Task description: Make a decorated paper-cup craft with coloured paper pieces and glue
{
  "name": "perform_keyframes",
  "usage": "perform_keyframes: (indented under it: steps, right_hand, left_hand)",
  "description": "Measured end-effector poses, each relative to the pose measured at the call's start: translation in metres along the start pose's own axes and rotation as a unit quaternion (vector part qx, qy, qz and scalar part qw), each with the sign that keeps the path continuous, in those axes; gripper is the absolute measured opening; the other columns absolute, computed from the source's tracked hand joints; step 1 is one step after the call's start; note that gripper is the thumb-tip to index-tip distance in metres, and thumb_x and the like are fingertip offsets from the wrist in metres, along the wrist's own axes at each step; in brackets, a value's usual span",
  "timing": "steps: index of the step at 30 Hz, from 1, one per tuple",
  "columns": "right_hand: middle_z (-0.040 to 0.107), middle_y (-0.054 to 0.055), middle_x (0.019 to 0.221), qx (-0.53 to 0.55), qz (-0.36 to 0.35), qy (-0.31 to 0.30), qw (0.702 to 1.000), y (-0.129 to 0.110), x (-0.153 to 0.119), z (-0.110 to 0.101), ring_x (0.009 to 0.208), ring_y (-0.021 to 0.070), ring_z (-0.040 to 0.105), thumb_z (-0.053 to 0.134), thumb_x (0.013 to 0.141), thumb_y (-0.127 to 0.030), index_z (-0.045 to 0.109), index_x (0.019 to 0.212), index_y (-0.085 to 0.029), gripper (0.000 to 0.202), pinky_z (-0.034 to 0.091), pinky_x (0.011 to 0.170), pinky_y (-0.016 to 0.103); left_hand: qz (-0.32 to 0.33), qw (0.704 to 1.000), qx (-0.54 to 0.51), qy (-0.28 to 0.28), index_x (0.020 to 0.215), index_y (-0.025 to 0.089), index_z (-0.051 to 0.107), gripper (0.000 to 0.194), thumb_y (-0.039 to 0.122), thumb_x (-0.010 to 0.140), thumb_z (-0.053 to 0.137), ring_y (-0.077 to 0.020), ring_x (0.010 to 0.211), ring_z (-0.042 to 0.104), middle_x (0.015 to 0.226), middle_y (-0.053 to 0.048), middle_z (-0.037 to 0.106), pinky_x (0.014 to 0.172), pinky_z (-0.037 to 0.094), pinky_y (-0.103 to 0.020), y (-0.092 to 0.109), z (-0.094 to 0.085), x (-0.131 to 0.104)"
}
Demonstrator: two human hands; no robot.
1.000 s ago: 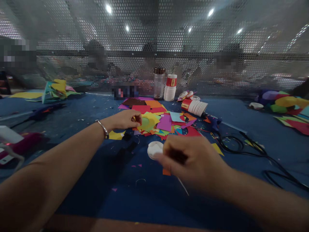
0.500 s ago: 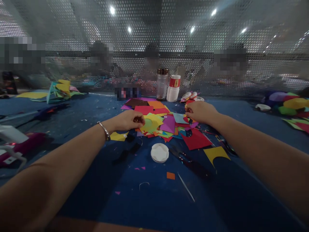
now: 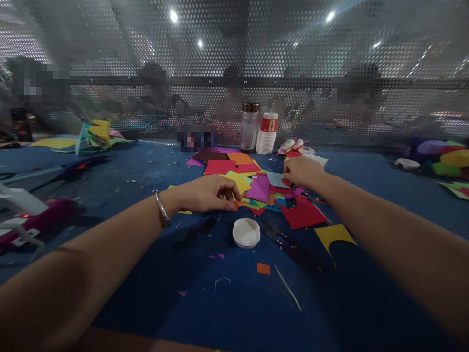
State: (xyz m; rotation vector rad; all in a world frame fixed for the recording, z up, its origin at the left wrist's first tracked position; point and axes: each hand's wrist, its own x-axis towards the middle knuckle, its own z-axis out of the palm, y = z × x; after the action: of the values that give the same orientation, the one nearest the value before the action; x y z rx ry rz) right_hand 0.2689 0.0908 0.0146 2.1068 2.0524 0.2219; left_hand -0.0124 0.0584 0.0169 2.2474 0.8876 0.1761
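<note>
Left hand (image 3: 216,192): fingers loosely curled, narrow gap, at paper pile (image 3: 258,188), front-left edge | Right hand (image 3: 304,170): fingers bent, at pile's right; we cannot tell contents | White dish (image 3: 246,233): on blue table (image 3: 234,318), nearer us than pile

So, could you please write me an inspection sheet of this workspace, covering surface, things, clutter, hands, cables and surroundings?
Surface: blue table, strewn with small scraps.
Things by the hands: a pile of coloured paper; a white round dish just in front of it.
Clutter: orange square, yellow cut-out and thin pale strip.
Left hand: left hand at the pile's near edge, fingers curled; grip unclear.
Right hand: right hand at the pile's right side, fingertips by the light blue sheet; grip unclear.
Cables: pale cable by the pink power strip, far left.
Surroundings: perforated panel behind; bottle and cup stack standing before it.
</note>
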Motion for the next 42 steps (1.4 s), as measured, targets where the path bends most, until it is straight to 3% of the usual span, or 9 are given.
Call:
perform_keyframes:
  steps: [4,8,10,15,19,22,29,34,42]
  right_hand:
    - [0.064,0.01,0.123,0.035,-0.001,0.022,0.999,0.0,-0.002,0.0,0.103,0.0224,0.065,0.061,0.096,-0.034,0.061,0.124,-0.017,0.033,0.056,0.087,0.044]
    - [0.073,0.014,0.102,0.092,-0.038,0.061,0.993,-0.008,-0.015,-0.01,0.099,0.0269,0.068,0.056,0.094,-0.022,0.073,0.099,-0.013,0.02,0.052,0.083,0.038]
    - [0.075,0.013,0.097,0.131,-0.083,0.073,0.985,-0.018,-0.028,-0.016,0.094,0.0253,0.069,0.057,0.091,-0.02,0.075,0.098,-0.013,0.021,0.05,0.08,0.034]
    - [0.077,0.005,0.087,0.229,-0.213,0.043,0.949,-0.051,-0.067,-0.02,0.078,0.0167,0.067,0.062,0.086,-0.023,0.077,0.095,-0.018,0.018,0.046,0.07,0.025]
    - [0.076,0.003,0.084,0.275,-0.242,0.022,0.93,-0.058,-0.08,-0.021,0.071,0.0132,0.064,0.062,0.088,-0.024,0.076,0.097,-0.018,0.018,0.043,0.065,0.024]
    - [0.072,0.003,0.074,0.301,-0.222,0.027,0.927,-0.047,-0.082,-0.024,0.063,0.0122,0.059,0.059,0.091,-0.029,0.074,0.089,-0.016,0.02,0.041,0.061,0.024]
    - [0.063,0.0,0.062,0.32,-0.165,0.043,0.932,-0.017,-0.102,-0.02,0.052,0.0118,0.05,0.055,0.088,-0.036,0.07,0.08,-0.018,0.025,0.035,0.051,0.025]
    - [0.066,0.002,0.062,0.279,-0.11,0.078,0.951,0.003,-0.119,-0.013,0.053,0.0146,0.054,0.053,0.09,-0.041,0.072,0.082,-0.021,0.029,0.036,0.05,0.027]
    - [0.073,0.004,0.07,0.211,0.022,0.096,0.972,0.039,-0.115,-0.011,0.06,0.0203,0.065,0.058,0.088,-0.029,0.072,0.081,-0.024,0.016,0.048,0.059,0.032]
  left_hand:
    - [-0.027,0.998,0.043,0.032,0.115,0.015,0.062,0.037,0.029,0.081,0.064,-0.0137,0.07,0.06,0.087,-0.003,0.069,0.065,0.044,-0.024,0.004,0.011,0.004]
    - [-0.029,0.995,0.083,0.046,0.106,0.017,0.065,0.027,0.028,0.082,0.062,-0.0137,0.069,0.059,0.084,-0.002,0.068,0.064,0.042,-0.024,0.007,0.015,0.003]
    - [-0.015,0.994,0.1,0.04,0.1,0.017,0.068,0.021,0.027,0.082,0.062,-0.0137,0.071,0.059,0.085,-0.002,0.069,0.066,0.042,-0.024,0.008,0.013,0.001]
    - [0.018,0.993,0.109,0.035,0.098,0.017,0.072,0.024,0.034,0.084,0.062,-0.0155,0.081,0.062,0.096,-0.004,0.071,0.072,0.043,-0.025,0.009,0.004,0.0]
    - [-0.004,0.989,0.132,0.062,0.101,0.018,0.073,0.024,0.025,0.084,0.058,-0.017,0.088,0.063,0.099,-0.005,0.071,0.077,0.045,-0.025,0.008,0.002,-0.001]
    - [-0.023,0.985,0.148,0.081,0.104,0.017,0.072,0.026,0.023,0.084,0.055,-0.0168,0.082,0.063,0.095,-0.005,0.072,0.075,0.045,-0.026,0.003,0.002,-0.002]
    - [-0.086,0.95,0.22,0.206,0.107,0.017,0.071,0.03,0.023,0.085,0.05,-0.0177,0.08,0.065,0.096,-0.006,0.072,0.072,0.048,-0.026,-0.017,-0.007,0.0]
    - [-0.105,0.935,0.255,0.224,0.104,0.016,0.073,0.031,0.024,0.085,0.051,-0.0207,0.084,0.066,0.099,-0.008,0.073,0.078,0.05,-0.028,-0.028,-0.013,-0.001]
    - [-0.119,0.915,0.29,0.255,0.097,0.019,0.074,0.031,0.031,0.087,0.047,-0.0219,0.083,0.065,0.099,-0.008,0.073,0.073,0.048,-0.028,-0.037,-0.017,-0.002]
